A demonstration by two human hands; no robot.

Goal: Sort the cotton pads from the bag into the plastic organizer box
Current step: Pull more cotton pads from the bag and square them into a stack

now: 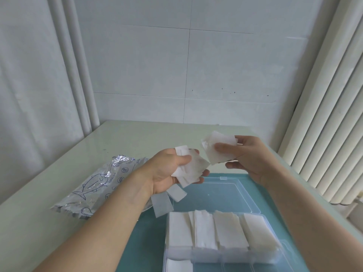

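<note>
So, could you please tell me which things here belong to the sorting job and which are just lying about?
Part of the job:
- cotton pads in the left hand
- cotton pads in the right hand
- bag
- plastic organizer box, with its open lid

Lying about:
- blue mat
- table
- radiator

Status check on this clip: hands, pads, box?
Left hand grips a loose bunch of cotton pads; right hand pinches a few more. Organizer box open, far row filled. Emptied bag lies left; nothing blocking.
</note>
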